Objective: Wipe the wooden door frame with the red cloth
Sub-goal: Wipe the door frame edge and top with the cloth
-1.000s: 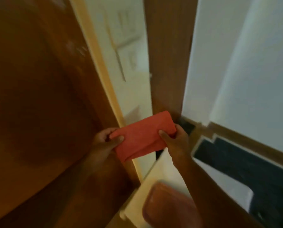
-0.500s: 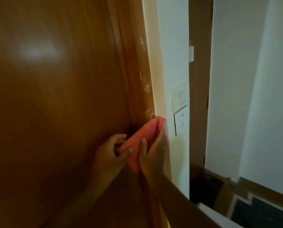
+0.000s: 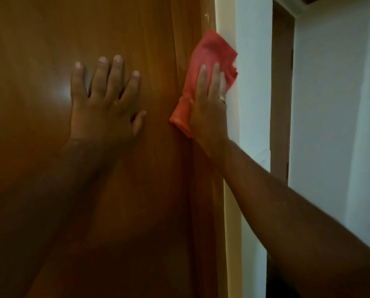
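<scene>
The wooden door frame (image 3: 188, 29) runs upright through the middle of the view, brown and glossy, with pale specks near its top. My right hand (image 3: 208, 110) presses the red cloth (image 3: 210, 52) flat against the frame, fingers stretched upward over the cloth. The cloth sticks out above and left of the hand and partly overlaps the cream wall edge. My left hand (image 3: 105, 97) lies flat with spread fingers on the brown door panel (image 3: 40, 147), left of the frame, holding nothing.
A cream wall edge (image 3: 229, 211) and a white wall strip (image 3: 252, 82) stand right of the frame. Further right is another dark wooden frame (image 3: 280, 93), then a white wall (image 3: 334, 104).
My left hand has let go of the cloth and moved onto the door panel. My right hand has slid the cloth up along the frame. The view has tilted upward.
</scene>
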